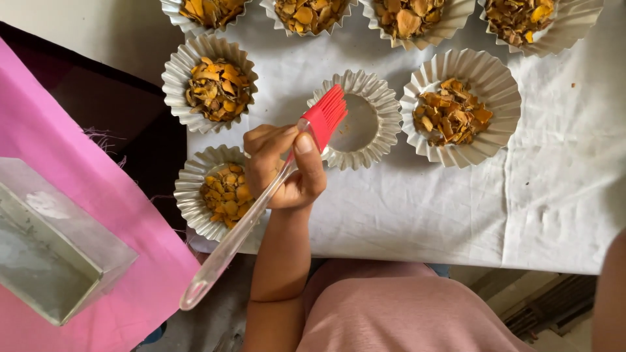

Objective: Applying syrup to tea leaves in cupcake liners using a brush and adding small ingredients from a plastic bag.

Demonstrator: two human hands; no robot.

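Seven fluted foil cups showed on the white cloth [417, 215] over the bench, and six of them already held orange-brown dried chips. Only the empty cup [357, 119] in the middle row had nothing in it, its bare metal floor plain to see.

One of the person's hands [285, 168], which I took for the left since the forearm came up from the left side of the lap, was closed around the clear handle of a pastry brush [261, 195]. The red bristles lay over the near rim of the empty cup, touching or just above it; I could not tell which. The right hand was out of sight, with only a bit of arm at the edge of view, so its state I could not tell.

Left of the empty cup sat a filled cup [210, 87], right of it another filled cup [460, 106], and below-left a third [218, 193] partly hidden by the fist. Four more ran along the row beyond it. Far to the left, on pink fabric [98, 195], stood a rectangular metal tin [49, 244].

By my reckoning the filling was nearly done, with this last cup being brushed and yet to be filled.
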